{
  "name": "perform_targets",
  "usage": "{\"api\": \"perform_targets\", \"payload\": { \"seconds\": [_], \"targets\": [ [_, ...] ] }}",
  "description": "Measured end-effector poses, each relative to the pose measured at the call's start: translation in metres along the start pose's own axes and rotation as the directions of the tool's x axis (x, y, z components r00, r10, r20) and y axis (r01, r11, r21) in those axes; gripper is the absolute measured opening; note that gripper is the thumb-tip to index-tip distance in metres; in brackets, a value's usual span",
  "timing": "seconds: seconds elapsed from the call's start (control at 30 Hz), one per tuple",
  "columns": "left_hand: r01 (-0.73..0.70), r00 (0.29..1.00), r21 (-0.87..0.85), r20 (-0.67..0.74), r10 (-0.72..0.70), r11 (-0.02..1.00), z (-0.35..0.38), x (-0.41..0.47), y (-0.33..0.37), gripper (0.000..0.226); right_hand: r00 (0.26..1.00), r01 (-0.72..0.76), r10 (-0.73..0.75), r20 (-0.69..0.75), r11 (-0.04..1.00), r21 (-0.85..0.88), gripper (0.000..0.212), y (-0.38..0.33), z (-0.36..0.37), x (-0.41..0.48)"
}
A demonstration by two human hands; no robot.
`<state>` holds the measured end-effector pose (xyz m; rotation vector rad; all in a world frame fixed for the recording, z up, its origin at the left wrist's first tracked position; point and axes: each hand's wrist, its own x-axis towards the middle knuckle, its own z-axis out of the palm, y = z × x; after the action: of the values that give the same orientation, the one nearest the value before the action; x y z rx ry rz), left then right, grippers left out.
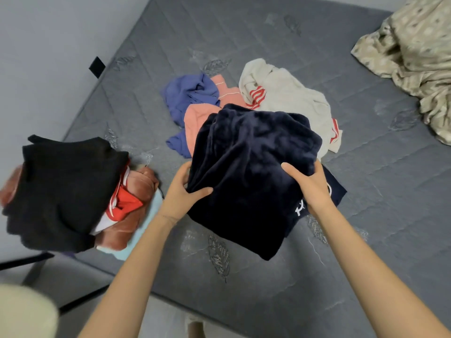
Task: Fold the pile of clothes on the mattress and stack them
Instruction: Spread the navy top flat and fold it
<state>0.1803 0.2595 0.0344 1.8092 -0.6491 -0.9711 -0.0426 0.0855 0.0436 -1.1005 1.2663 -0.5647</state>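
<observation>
Centrally, navy garment (251, 167): plush and dark, bunched, held over the near half of the mattress (366, 215), its lower edge hanging toward the quilted grey cover. Left hand (185, 191): grips the garment's left edge, thumb on top, fingers curled into the cloth. Right hand (307, 184): grips the right side, fingers spread over the fabric and thumb tucked behind. Navy cloth with white lettering (300, 208) shows just below the right hand; whether it is the same garment or another cannot be told. Pile (280, 98), unfolded, just behind the navy garment and partly covered by it: blue piece (188, 98), pink piece (200, 120), cream piece with red stripes (292, 106). Stack (131, 191), at the mattress's left edge, well apart from the pile: black piece (63, 191) on top; red, rust and pale blue layers beneath. Sheet (415, 57): beige, patterned, crumpled at the far right corner.
</observation>
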Motion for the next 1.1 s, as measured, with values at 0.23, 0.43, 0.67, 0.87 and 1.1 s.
{"api": "perform_targets", "payload": {
  "seconds": [0.23,0.43,0.67,0.87,1.1],
  "targets": [
    [-0.142,0.989,0.022,0.048,0.141,0.99,-0.133,-0.013,0.057,0.067,0.996,0.086,-0.083,-0.025,0.981,0.175,0.056,-0.041,0.097,-0.069],
    [-0.199,0.974,0.14,0.14,0.18,0.97,-0.29,-0.008,0.094,0.069,0.991,0.121,-0.099,-0.091,0.948,0.293,0.061,-0.068,0.229,-0.132],
    [-0.17,0.979,0.239,0.148,0.137,0.956,-0.44,-0.012,0.113,0.052,0.997,0.054,-0.031,-0.066,0.922,0.383,0.061,-0.063,0.369,-0.193],
    [0.087,0.996,0.082,0.015,-0.088,0.993,-0.493,-0.026,0.024,0.075,1.0,0.003,-0.009,0.022,0.969,0.248,0.059,-0.056,0.43,-0.164],
    [0.341,0.94,0.105,-0.001,-0.342,0.934,-0.449,-0.036,-0.106,0.073,0.997,-0.052,0.06,0.041,0.985,-0.165,0.056,-0.001,0.458,-0.116]
  ]
}}
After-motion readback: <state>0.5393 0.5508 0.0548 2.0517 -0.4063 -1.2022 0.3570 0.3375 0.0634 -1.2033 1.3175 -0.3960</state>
